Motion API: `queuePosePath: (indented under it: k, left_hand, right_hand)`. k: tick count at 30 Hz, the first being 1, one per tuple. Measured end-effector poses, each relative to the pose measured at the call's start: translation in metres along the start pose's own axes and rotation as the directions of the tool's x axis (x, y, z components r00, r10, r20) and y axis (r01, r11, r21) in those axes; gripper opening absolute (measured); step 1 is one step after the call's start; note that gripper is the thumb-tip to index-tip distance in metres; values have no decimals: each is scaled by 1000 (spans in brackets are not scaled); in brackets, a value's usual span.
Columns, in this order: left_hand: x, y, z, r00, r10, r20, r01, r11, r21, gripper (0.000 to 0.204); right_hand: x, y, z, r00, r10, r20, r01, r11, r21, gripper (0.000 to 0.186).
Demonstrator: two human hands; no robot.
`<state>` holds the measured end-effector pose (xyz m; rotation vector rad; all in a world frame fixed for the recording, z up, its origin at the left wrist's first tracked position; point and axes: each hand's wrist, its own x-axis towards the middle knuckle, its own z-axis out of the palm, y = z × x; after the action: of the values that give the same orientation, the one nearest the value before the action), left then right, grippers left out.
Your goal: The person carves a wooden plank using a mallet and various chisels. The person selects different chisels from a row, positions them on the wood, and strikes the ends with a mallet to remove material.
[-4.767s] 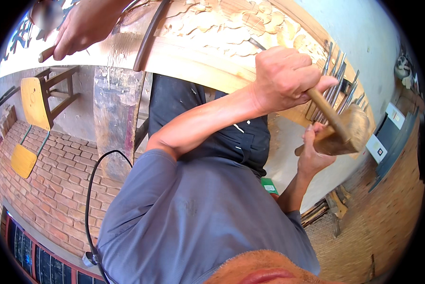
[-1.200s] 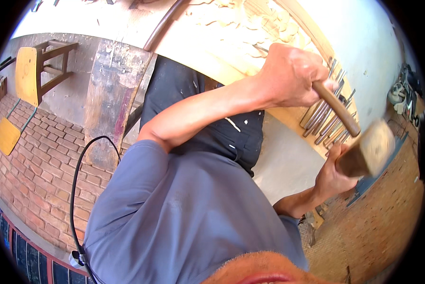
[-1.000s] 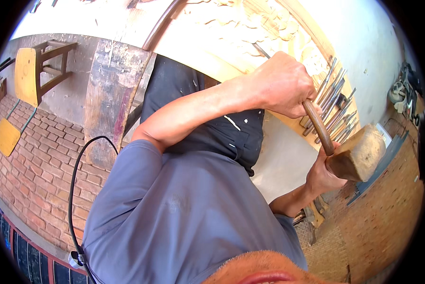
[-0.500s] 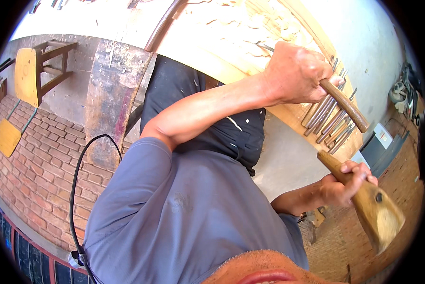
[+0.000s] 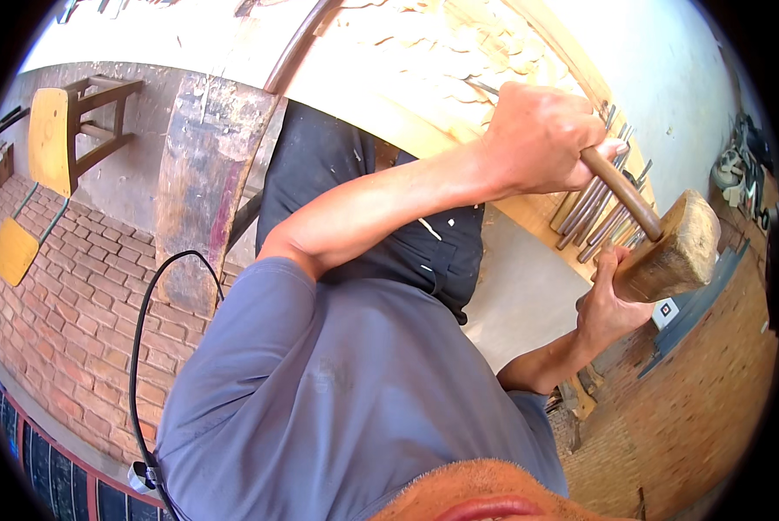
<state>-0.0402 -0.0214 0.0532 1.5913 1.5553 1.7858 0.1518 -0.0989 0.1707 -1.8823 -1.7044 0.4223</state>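
Observation:
My left hand is closed around a carving chisel. The brown wooden handle sticks out toward the lower right, and a bit of metal shank shows past the fist; the cutting tip is hard to make out. A thick wooden mallet is in my right hand, its head at the butt end of the chisel handle, seemingly touching it. The mallet's grip is mostly hidden by my fingers. Pale carved wood with curled shavings lies under and beyond my left hand.
Several chisels lie in a row on the bench's right end, close below my left hand. A dark rod crosses the bench edge. A worn board leans at left, near a yellow chair on brick floor.
The mallet has swung up and inward from the lower right to the chisel's handle end, with my right hand rising. My left hand and the chisel have barely shifted.

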Motion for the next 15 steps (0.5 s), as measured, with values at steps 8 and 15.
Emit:
queuePosePath:
  k: [8,15]
  left_hand:
    - [7,-2,-9,993,-30,114,38,997,-72,52]
    - [3,-1,-19,994,-26,110,31,998,-47,52]
  right_hand:
    - [7,-32,-2,960,-189,-208,250,912,324,12]
    - [2,-8,-7,966,-256,-38,239,940,-245,27]
